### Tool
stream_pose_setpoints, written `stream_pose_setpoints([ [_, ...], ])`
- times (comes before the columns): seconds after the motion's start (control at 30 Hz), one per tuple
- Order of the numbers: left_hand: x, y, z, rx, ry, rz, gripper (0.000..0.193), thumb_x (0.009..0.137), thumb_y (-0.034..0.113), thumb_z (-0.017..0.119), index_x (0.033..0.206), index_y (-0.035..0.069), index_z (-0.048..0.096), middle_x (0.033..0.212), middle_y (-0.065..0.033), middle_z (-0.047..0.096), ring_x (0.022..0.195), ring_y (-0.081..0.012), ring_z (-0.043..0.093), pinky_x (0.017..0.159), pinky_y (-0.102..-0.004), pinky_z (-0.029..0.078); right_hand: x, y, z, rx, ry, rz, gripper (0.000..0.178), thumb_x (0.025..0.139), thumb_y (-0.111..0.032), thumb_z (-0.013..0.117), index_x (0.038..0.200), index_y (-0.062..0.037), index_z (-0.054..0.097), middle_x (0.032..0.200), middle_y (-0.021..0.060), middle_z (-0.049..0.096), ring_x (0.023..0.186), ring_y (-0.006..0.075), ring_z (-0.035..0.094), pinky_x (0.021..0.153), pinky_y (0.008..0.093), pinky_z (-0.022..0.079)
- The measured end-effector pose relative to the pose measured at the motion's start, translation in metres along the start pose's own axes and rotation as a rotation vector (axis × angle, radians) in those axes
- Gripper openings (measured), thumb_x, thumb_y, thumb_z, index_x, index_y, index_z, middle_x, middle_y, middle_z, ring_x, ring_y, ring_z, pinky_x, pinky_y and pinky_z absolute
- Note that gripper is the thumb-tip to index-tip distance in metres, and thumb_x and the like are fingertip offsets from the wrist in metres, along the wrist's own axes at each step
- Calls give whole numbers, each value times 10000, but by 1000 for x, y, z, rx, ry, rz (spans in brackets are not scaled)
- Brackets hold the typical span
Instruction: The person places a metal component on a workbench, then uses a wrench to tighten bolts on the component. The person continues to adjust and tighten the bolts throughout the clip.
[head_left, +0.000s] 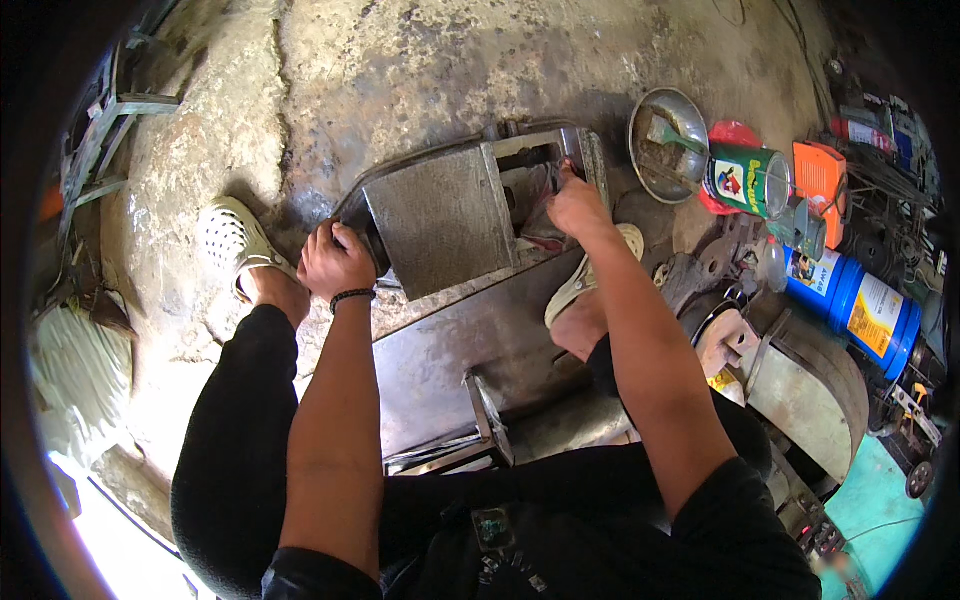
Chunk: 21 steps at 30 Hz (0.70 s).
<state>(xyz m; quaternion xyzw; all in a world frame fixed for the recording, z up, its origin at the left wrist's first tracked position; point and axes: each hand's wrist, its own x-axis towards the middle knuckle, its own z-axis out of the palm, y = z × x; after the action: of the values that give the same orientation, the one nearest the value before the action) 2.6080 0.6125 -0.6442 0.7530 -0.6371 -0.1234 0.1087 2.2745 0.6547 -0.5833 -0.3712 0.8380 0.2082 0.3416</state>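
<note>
We see metal in varied finishes: broad panel [440,225] of grey metal frame [499,210] matt, finely rough; metal sheet [435,350] smooth, smudged, faintly shiny; bowl [691,112] polished at rim. Concrete floor [400,60] looks coarse, stained, blotchy. We note glossy blue plastic bucket [845,312] with smooth labels [875,318], orange casing [819,180] in smooth plastic, pale clogs [226,235] in matt, rubbery plastic, black trousers [235,440] in matt cloth.

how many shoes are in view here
2: one pale clog on the left foot, beside the left hand; the other clog on the right foot, partly covered by the right forearm. More could be hidden.
</note>
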Motion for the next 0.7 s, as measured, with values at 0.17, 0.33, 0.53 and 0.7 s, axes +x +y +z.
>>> stream_pose_setpoints([
  [0.17, 1, -1, 4, -13, 38, 19, 323, 903, 332, 491, 1015, 143, 728, 1022, -71, 702, 1023, -288, 620, 897, -461, 423, -29, 32, 39, -126, 117, -177, 802, 904, -289, 553, 1537, 21, 172, 1177, 290, 630, 1035, 436, 636, 896, 444, 523],
  [0.33, 1, -1, 3, -40, 21, 16, 327, 903, 332, 478, 1012, 153, 730, 1026, -68, 701, 1021, -287, 622, 889, -470, 428, -53, 53, 60, -40, -25, -74, 854, 907, -281, 559, 1550, 9, 79, 1136, 290, 643, 979, 454, 642, 843, 465, 539],
  [0.53, 0, 0, 4, -31, 44, 19, 321, 907, 340, 481, 996, 152, 726, 1018, -62, 702, 1016, -284, 626, 884, -471, 436, -78, 93, 120, -236, 18, -412, 807, 863, -217, 602, 1547, -64, 200, 1123, 243, 667, 968, 441, 653, 857, 486, 539],
  [0.7, -1, -3, 5, -37, 63, 21, 320, 913, 338, 477, 995, 149, 723, 1002, -69, 700, 999, -294, 626, 881, -474, 433, -115, 72, 102, 316, 297, -177, 744, 844, -189, 604, 1522, -147, 300, 919, 262, 689, 895, 459, 656, 795, 555, 521],
])
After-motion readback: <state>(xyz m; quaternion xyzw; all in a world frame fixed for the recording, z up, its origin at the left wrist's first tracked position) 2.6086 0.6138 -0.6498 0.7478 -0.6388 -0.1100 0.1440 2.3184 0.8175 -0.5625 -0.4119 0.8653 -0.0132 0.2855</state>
